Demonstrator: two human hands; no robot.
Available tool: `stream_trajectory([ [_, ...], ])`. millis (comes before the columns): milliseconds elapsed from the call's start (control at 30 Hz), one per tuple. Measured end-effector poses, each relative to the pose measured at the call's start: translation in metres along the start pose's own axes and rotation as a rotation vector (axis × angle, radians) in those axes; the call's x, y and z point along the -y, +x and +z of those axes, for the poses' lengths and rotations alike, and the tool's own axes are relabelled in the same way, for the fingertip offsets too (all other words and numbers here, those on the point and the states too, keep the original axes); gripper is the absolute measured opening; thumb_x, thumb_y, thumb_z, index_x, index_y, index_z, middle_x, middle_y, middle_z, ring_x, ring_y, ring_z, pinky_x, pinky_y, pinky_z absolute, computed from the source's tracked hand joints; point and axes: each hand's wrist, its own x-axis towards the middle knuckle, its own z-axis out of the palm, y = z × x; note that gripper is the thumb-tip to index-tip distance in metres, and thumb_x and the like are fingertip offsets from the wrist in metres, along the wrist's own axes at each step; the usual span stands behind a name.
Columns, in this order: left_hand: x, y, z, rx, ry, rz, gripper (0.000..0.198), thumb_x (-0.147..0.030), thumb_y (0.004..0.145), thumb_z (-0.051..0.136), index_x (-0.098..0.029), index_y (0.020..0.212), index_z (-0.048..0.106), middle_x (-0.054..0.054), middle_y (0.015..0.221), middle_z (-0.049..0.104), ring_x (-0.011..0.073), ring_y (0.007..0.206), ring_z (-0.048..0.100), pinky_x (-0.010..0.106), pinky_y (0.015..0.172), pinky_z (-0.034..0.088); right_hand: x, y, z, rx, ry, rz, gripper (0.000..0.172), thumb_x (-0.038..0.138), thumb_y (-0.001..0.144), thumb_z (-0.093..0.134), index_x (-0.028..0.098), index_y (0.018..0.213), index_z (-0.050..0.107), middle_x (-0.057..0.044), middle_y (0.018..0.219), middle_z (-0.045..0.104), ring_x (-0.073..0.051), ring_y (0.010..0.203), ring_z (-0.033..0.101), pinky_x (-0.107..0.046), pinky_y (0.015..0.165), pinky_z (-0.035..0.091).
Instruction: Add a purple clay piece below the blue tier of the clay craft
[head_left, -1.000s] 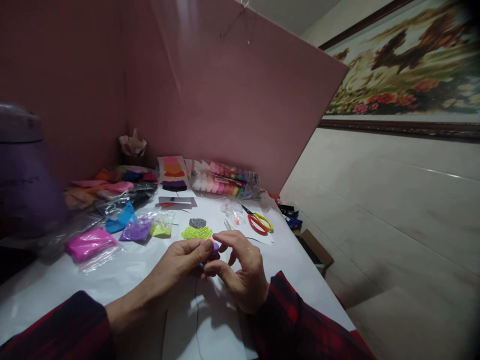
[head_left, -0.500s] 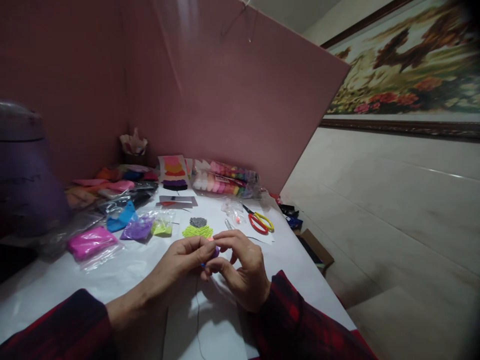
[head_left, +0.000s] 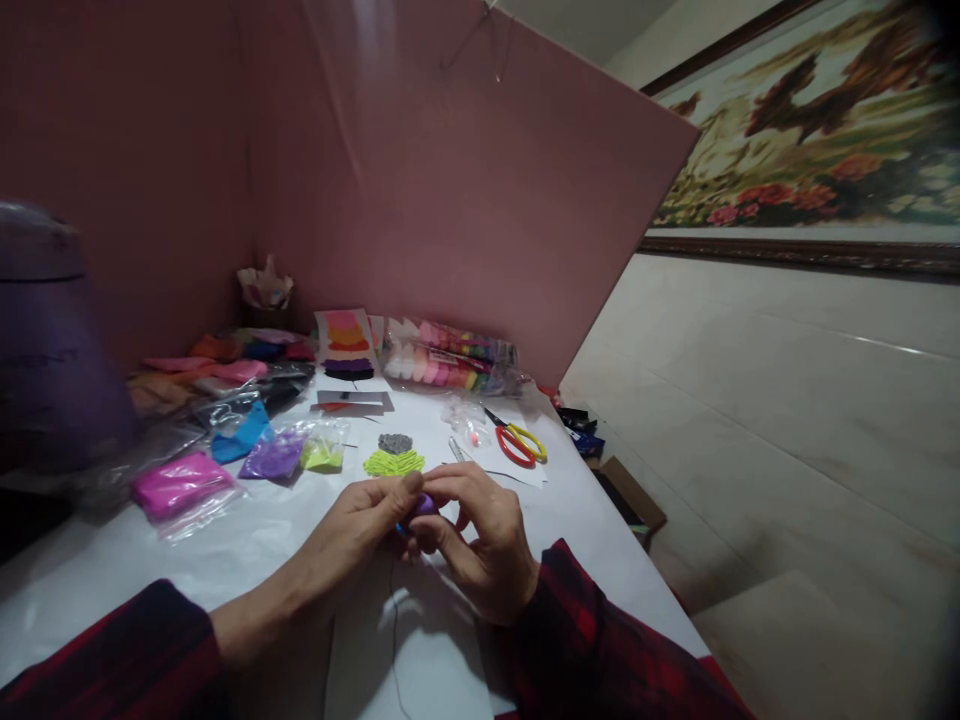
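A small lump of purple modelling clay (head_left: 424, 505) is pinched between my two hands, with a bit of blue beside it. My left hand (head_left: 364, 515) is closed, thumb and index finger meeting at the lump's left side. My right hand (head_left: 484, 535) is also closed, its fingertips and thumb around the lump from the right. My fingers hide much of the lump. Just beyond my hands, textured yellow-green clay (head_left: 394, 463) lies on white paper, below a small grey clay patch (head_left: 395, 442). A dark line (head_left: 395, 620) runs down the paper under my hands.
Left lie bags of pink clay (head_left: 184, 485), purple clay (head_left: 275, 455) and blue clay (head_left: 241, 435), near a purple bottle (head_left: 56, 350). Scissors (head_left: 517, 445) lie to the right. Behind stand a layered colour card (head_left: 346, 345) and clay packs (head_left: 450, 358) against a pink panel (head_left: 450, 180).
The purple lump now shows more between my fingers, and the pink-orange bit seen at my fingertips is hidden. My hands have barely shifted.
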Motion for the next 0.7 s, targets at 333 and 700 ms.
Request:
stream_trajectory([
  [333,-0.007,-0.001,-0.002,-0.182,0.263,0.143,0.045,-0.054,0.083,0.051,-0.017,0.061,0.062,0.001,0.059,0.056,0.014,0.056,0.046,0.027,0.055,0.034,0.002,0.0,-0.002,-0.01,0.11,0.054,0.021,0.012,0.083,0.061,0.018,0.103,0.064,-0.008,0.097,0.067,-0.018,0.088,0.062,-0.025,0.06,0.05],
  [700,0.001,0.01,-0.016,-0.824,0.16,0.18,0.02,-0.042,0.082,0.056,-0.022,0.081,0.059,-0.004,0.061,0.049,0.012,0.056,0.044,0.022,0.048,0.033,0.042,-0.029,-0.006,0.017,0.29,0.773,0.011,0.027,0.088,0.057,0.02,0.092,0.064,-0.001,0.082,0.057,-0.01,0.057,0.053,-0.023,0.048,0.041],
])
